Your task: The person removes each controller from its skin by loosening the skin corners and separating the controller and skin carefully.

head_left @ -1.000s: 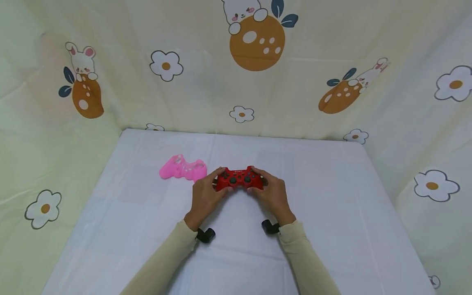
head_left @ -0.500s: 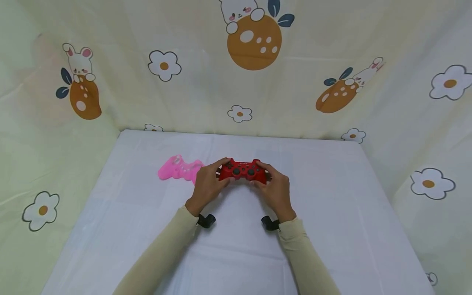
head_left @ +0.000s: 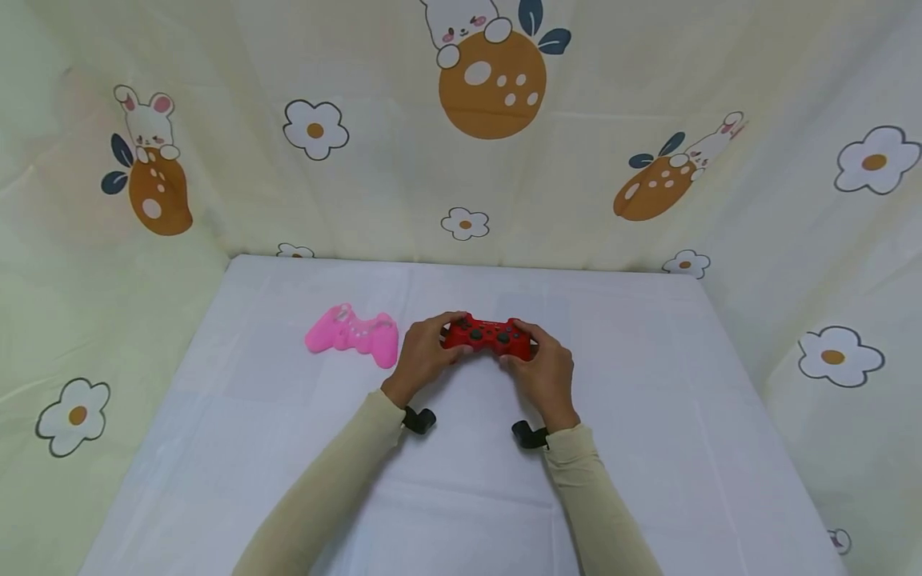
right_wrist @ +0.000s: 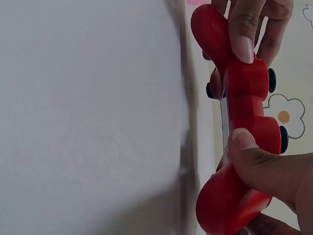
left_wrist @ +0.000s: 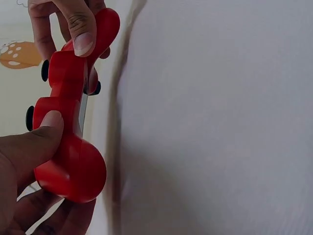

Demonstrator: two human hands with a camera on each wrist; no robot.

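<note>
Both hands hold a red game controller [head_left: 490,334] by its ends over the white table, buttons and sticks facing up and away. The left hand [head_left: 421,352] grips the left end; in the left wrist view its thumb [left_wrist: 49,128] lies on the near side and its other fingers curl beneath. The right hand [head_left: 545,364] grips the other end, its thumb [right_wrist: 254,159] pressed along the near side in the right wrist view. Dark thumbsticks [left_wrist: 30,117] stick out from the face. To the left of the left hand lies a pink controller-shaped cover [head_left: 363,336].
White cloth covers the table [head_left: 648,416]. Behind and at both sides hangs a cream curtain [head_left: 389,184] printed with rabbits, fruit and flowers. A small black camera sits on each wrist, the left camera [head_left: 420,420] and the right camera [head_left: 529,434].
The hands have carried the red controller away from the body, then to the right, farther from the pink cover. More of the cover now shows. Both hands keep their grip.
</note>
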